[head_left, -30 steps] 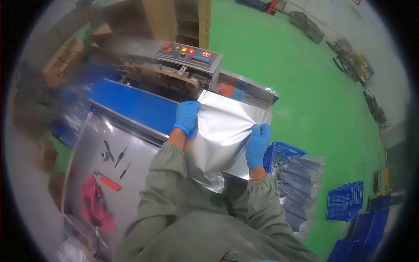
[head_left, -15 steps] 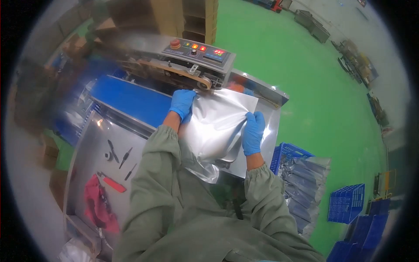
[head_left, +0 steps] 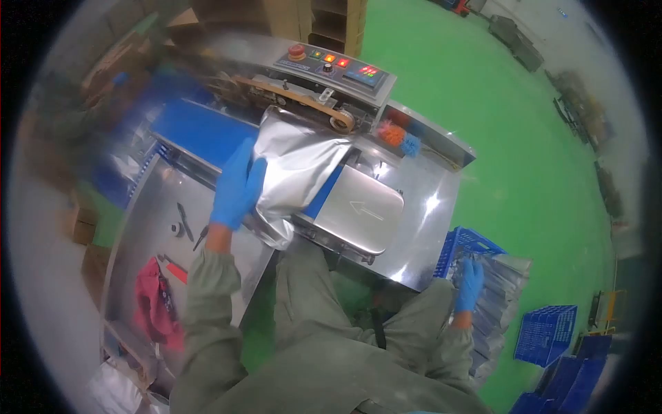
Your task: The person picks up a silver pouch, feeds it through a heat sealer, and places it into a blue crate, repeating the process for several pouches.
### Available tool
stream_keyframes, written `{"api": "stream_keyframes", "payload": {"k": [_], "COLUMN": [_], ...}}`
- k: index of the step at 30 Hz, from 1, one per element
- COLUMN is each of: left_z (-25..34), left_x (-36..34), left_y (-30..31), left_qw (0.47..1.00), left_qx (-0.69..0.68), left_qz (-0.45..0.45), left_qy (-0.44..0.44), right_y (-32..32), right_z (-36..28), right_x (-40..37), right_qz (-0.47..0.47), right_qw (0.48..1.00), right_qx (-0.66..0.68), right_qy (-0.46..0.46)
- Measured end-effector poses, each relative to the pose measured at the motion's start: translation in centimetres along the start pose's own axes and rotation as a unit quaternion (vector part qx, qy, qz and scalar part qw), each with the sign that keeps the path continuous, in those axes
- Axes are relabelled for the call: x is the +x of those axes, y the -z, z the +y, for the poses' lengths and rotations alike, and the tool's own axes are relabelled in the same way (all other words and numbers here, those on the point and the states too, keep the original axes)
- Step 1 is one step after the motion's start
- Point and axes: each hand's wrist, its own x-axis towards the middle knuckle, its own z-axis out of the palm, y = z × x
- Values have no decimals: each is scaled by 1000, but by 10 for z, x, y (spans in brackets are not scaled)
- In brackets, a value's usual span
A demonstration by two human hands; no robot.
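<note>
A silver foil bag (head_left: pixel 296 159) lies across the blue conveyor belt (head_left: pixel 200 131), its upper edge in the sealing machine (head_left: pixel 331 72) beside the roller. My left hand (head_left: pixel 238 186), in a blue glove, rests against the bag's left side with its fingers stretched out. Down at the right, my right hand (head_left: pixel 469 284), also gloved, is at a stack of silver foil bags (head_left: pixel 493 303) in a blue crate (head_left: pixel 458 243); its fingertips are too small to read. A metal plate with an arrow (head_left: pixel 362 210) shows to the right of the bag on the belt.
A steel tray (head_left: pixel 200 186) at the left holds small tools, a red-handled cutter (head_left: pixel 176 271) and a red cloth (head_left: pixel 155 303). Orange and blue scrubbers (head_left: pixel 400 138) lie by the machine. Another blue crate (head_left: pixel 546 334) stands on the green floor. Cardboard boxes are at the far left.
The foil bag has moved left along the belt, uncovering the arrow plate. My right hand has let go of it and moved down to the stacked bags. My left hand has slid down its left side.
</note>
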Motion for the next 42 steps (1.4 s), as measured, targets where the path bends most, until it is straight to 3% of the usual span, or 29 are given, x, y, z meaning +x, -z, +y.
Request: {"api": "stream_keyframes", "payload": {"k": [1,3,5,8,10,11,13,16,19,22,26,28,32,34,38,39,40,42], "left_z": [-6,-22,-6,-7,-9,-5,9,31,38,46,76,85,108,127,180,194,205,215], "left_x": [-16,-49,-81,-119,-137,-144,-155,-162,-164,-160,-152,-146,-134,-125,-105,-103,-102,-104], "left_y": [1,2,-2,-16,-27,-33,-37,-36,-36,-35,-45,-54,-88,-114,-181,-197,-216,-248], "left_qw": [1000,968,972,978,979,977,972,977,974,979,988,991,999,994,953,944,943,951], "left_qx": [4,201,192,156,134,155,182,169,195,179,128,103,17,-70,-135,-141,-147,-107], "left_qz": [3,110,121,138,151,144,146,107,92,77,62,71,29,-31,-139,-149,-148,-114], "left_qy": [1,-103,-64,-2,22,29,38,69,66,58,54,41,-26,-84,-233,-258,-260,-267], "right_y": [32,101,138,171,179,182,191,177,185,224,216,207,189,187,181,175,168,151], "right_z": [40,143,146,153,115,125,143,103,125,253,210,231,101,24,-88,-111,-130,-161], "right_x": [0,14,22,68,89,106,141,138,163,229,224,244,207,177,121,108,96,74], "right_qz": [24,50,120,188,209,207,168,120,167,117,82,221,291,259,223,206,187,166], "right_qw": [996,980,939,920,854,858,878,891,912,923,897,864,842,875,865,891,912,917], "right_qx": [-89,-191,-319,-333,-468,-460,-447,-437,-370,-363,-432,-444,-414,-280,-275,-203,-129,-124], "right_qy": [-10,12,37,90,92,97,-12,-13,-62,-49,-52,90,188,299,354,349,342,342]}}
